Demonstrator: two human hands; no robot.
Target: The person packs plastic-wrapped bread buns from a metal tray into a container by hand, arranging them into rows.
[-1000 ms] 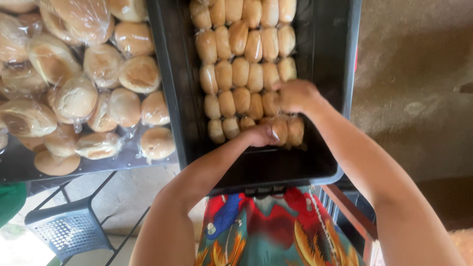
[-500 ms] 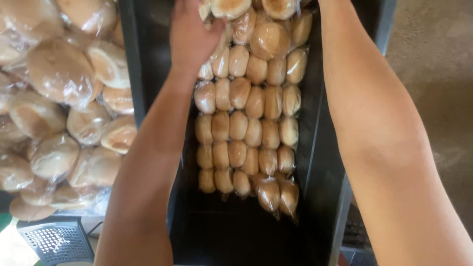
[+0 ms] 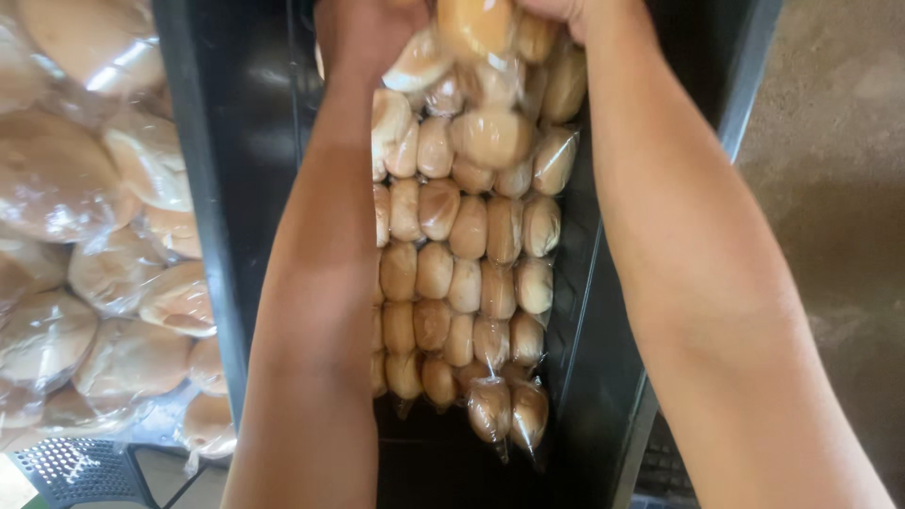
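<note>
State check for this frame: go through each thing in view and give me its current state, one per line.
Left hand: at the crate's far end, closed on bagged rolls.
Right hand: mostly out of frame, on the same rolls.
Bagged rolls: sealed in clear plastic, lying in rows.
Black crate: open, partly filled.
Round bagged buns: wrapped, piled left of the crate.

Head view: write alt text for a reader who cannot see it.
Two bare hands, left hand and right hand, grip bagged bread rolls at the far end of a black crate. More bagged round buns lie to the left.
</note>
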